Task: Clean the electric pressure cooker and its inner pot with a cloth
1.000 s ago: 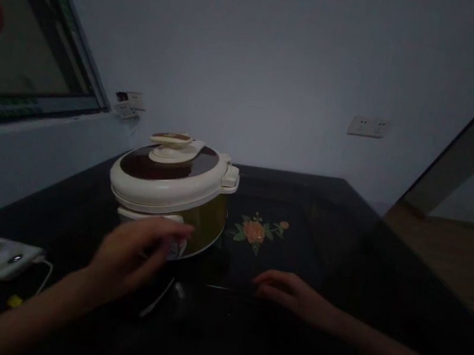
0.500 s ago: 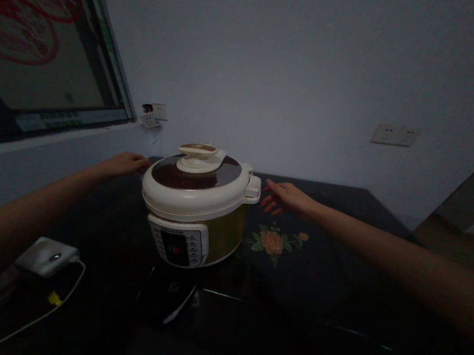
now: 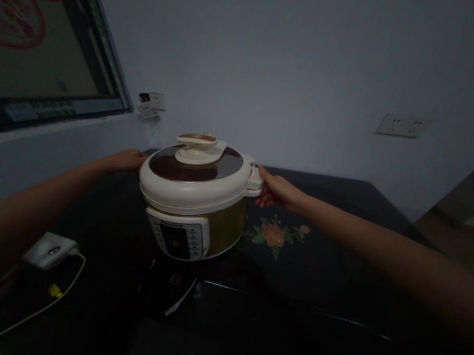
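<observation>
An electric pressure cooker (image 3: 192, 200) stands upright on a glossy black tabletop (image 3: 281, 352). It has a cream lid rim, a dark brown lid top with a cream knob, a greenish-gold body and a control panel facing me. My right hand (image 3: 277, 190) grips the cooker's right side handle, thumb on top and fingers curled beneath. On the far left side, my left hand (image 3: 131, 161) reaches to the cooker's edge. Its fingers are hidden behind the lid rim, so their hold does not show.
A white charger-like box (image 3: 50, 250) with a white cable and yellow tag lies at left front. A dark flat object (image 3: 168, 286) lies before the cooker. Wall sockets (image 3: 402, 126) are at right, others (image 3: 152, 105) by the window. A flower pattern (image 3: 273, 234) decorates the tabletop.
My right hand has moved left from beside the cooker and closed on its handle. My left hand has come in against the left side, its fingers now out of sight. The view has shifted slightly.
</observation>
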`<state>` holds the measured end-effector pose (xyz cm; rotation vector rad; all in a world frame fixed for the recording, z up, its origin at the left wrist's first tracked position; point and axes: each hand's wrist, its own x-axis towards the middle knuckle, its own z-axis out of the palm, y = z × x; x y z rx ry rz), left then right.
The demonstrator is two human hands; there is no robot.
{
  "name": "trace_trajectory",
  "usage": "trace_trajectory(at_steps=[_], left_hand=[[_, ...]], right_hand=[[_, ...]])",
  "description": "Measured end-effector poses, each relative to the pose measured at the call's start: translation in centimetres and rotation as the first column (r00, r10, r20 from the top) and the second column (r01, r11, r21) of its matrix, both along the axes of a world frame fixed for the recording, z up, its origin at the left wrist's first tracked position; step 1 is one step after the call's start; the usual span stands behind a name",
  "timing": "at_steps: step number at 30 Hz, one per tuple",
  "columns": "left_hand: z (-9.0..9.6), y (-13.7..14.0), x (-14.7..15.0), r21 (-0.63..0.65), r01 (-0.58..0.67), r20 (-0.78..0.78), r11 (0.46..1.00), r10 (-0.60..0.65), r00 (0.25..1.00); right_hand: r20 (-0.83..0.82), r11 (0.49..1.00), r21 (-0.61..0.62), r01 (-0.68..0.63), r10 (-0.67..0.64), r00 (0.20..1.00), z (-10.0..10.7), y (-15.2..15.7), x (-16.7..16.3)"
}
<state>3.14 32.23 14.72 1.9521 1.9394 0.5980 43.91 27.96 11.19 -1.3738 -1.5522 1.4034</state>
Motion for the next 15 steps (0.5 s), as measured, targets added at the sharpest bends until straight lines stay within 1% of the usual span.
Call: trace_trajectory(at_steps=[2,4,9,15], left_hand=[[0.13,0.17,0.11,-0.094,-0.009,-0.022,0.995,0.007,1.0],[0.22,0.31,0.3,-0.125,-0.025,-0.034,0.992,0.021,0.999],[-0.06,0.1,0.9,-0.13,-0.063,-0.024,0.989,0.06,0.998],[-0.6,-0.16,0.84,-0.09,-0.102,-0.016,0.991,0.101,0.995]], right_hand=[[-0.003,1.0,0.003,0.002,-0.002,1.0,-0.12,0.1,-0.22],[-0.01,1.0,0.017,0.012,-0.012,1.0,-0.32,0.26,-0.34],[-0.025,0.997,0.04,0.062,-0.061,0.998,-0.43,0.41,-0.51],[-0.036,0.992,0.026,0.128,-0.127,0.991,0.11,-0.17,-1.06]])
